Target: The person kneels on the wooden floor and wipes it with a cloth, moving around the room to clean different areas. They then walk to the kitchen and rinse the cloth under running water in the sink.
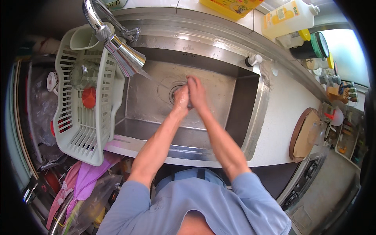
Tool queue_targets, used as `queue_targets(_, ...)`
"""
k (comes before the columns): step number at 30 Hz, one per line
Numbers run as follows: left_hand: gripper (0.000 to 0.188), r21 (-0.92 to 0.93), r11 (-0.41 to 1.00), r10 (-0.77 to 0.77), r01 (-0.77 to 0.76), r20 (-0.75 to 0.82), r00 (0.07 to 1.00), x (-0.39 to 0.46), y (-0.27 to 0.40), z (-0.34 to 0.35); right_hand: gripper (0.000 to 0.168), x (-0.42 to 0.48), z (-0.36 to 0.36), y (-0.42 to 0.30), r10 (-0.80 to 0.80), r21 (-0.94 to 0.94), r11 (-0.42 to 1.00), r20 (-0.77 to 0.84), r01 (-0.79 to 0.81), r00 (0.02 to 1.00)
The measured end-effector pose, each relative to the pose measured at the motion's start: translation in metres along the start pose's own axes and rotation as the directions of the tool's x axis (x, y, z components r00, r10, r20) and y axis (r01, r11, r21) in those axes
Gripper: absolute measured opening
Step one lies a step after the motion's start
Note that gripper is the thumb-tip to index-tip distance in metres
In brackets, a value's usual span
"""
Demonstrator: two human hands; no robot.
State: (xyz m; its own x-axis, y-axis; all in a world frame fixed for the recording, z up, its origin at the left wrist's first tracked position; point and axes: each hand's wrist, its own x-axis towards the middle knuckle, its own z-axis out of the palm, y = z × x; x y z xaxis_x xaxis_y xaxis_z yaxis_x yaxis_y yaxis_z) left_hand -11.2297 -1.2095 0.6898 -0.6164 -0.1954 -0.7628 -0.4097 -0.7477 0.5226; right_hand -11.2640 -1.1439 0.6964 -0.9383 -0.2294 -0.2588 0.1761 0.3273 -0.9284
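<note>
Both hands are together over the drain (175, 93) of a stainless steel sink (218, 101). My left hand (181, 98) looks wet, with its fingers curled and partly hidden. Against its right side lies my right hand (196, 92), slightly blurred, its fingers extended towards the back of the sink. A small greyish patch shows between the palms; I cannot tell whether it is a held thing or the sink behind. From the chrome faucet (124, 55) at upper left, a thin stream of water (155, 80) runs towards the drain, beside my left hand.
A pale plastic dish rack (110, 97) stands left of the sink, holding a glass jar (83, 75) and a red lid (88, 97). On the right are a grey rag (265, 73), a round wooden board (302, 135) and a gas stove (302, 182). A plastic jug (286, 19) stands on the back ledge.
</note>
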Motion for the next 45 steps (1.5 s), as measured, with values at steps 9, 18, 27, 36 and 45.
queue_targets(9, 0.03, 0.041, 0.998, -0.037, 0.037, -0.013, 0.999, -0.017, 0.015, 0.014, 0.03, 0.017, -0.003, -0.004, 0.03, -0.073, 0.997, -0.008, -0.03, 1.0)
queue_targets(18, 0.025, -0.083, 0.995, -0.04, 0.062, 0.251, 0.967, 0.008, -0.001, -0.014, 0.025, 0.021, -0.004, -0.008, -0.076, -0.102, 0.993, -0.178, 0.059, 0.981)
queue_targets(27, 0.038, -0.405, 0.901, 0.068, 0.154, 0.484, 0.873, 0.013, -0.023, -0.027, 0.033, -0.035, 0.025, -0.004, -0.316, -0.487, 0.811, 0.104, 0.325, 0.943)
queue_targets(36, 0.041, -0.224, 0.974, 0.121, -0.042, 0.351, 0.929, 0.02, -0.004, -0.019, 0.028, -0.001, 0.013, 0.021, -0.178, -0.266, 0.956, -0.206, 0.12, 0.962)
queue_targets(45, 0.039, -0.243, 0.944, -0.15, 0.225, 0.291, 0.945, 0.02, -0.018, -0.035, 0.033, -0.03, 0.015, 0.019, -0.045, -0.133, 0.991, -0.132, 0.027, 0.99)
